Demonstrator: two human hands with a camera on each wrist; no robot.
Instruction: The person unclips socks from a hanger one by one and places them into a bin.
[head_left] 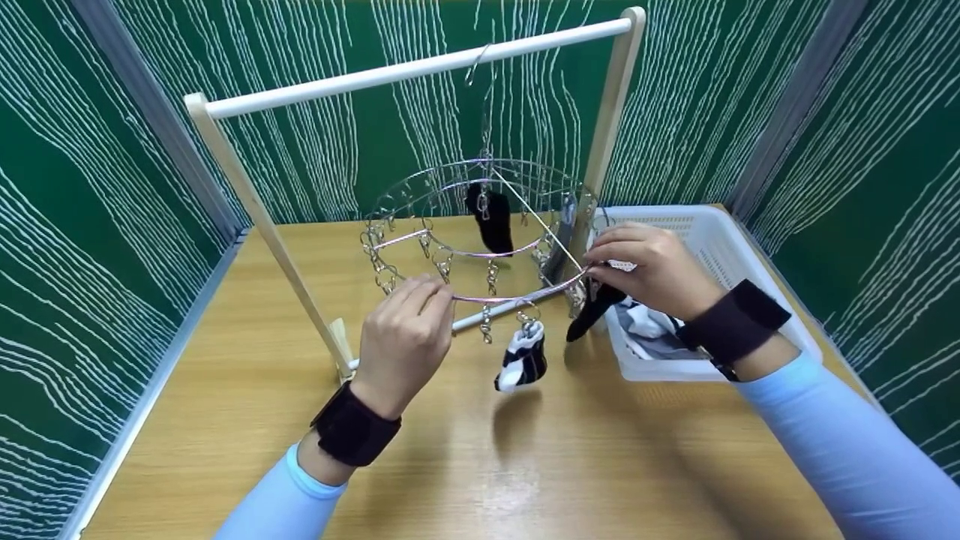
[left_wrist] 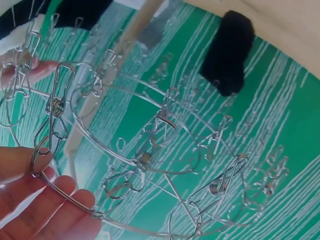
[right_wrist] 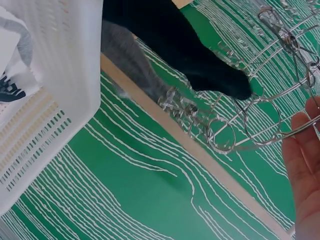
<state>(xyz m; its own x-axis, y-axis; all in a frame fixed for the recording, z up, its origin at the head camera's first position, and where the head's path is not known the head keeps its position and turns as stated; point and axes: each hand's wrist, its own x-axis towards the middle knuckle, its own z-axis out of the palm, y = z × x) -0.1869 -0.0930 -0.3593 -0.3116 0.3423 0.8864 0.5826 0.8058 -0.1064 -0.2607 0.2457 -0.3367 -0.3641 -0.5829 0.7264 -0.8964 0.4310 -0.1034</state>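
A round wire sock hanger (head_left: 495,300) with dangling metal clips hangs by its hook. My left hand (head_left: 409,334) grips its outer ring at the front left; in the left wrist view the fingers (left_wrist: 65,200) curl round the wire beside a clip (left_wrist: 55,107). On the right side of the same ring, my right hand (head_left: 652,266) pinches the wire between thumb and fingers. A black-and-white sock (head_left: 523,358) hangs from the front, between the hands. One black sock (head_left: 491,221) hangs at the back, another (right_wrist: 175,50) by my right hand, with a grey sock (right_wrist: 130,55) behind it.
The hook sits over the white bar (head_left: 360,81) of a wooden-legged rack (head_left: 266,232). At the right, a white basket (head_left: 705,371) holds white and grey cloth items (head_left: 649,322). Green walls (head_left: 67,217) with white lines enclose the wooden table (head_left: 465,480) on three sides.
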